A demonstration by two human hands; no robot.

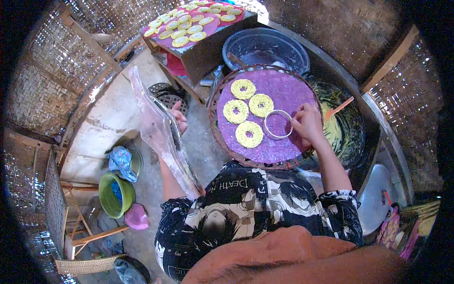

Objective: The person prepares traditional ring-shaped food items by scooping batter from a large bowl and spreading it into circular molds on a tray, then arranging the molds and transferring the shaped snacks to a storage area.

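Note:
My right hand (306,124) pinches the right side of a thin pale ring (278,124), shaped like a round mould. The ring rests on or just above a purple sheet (288,90) spread over a round woven tray (213,124). Left of the ring are several yellow, lacy rounds with holes in their middles, the nearest one being a yellow round (248,134). Off to the tray's left, my left hand (178,117) has its thumb raised away from loosely bent fingers, and I see nothing in it. A long translucent plastic-like piece (153,118) partly hides that hand and forearm.
Beyond the tray stands a dark basin (266,45). At its right, a vessel of yellow batter (338,128) holds an orange-handled utensil (338,108). More yellow rounds (195,29) cover a raised surface. A green tub (116,195) sits on the left floor.

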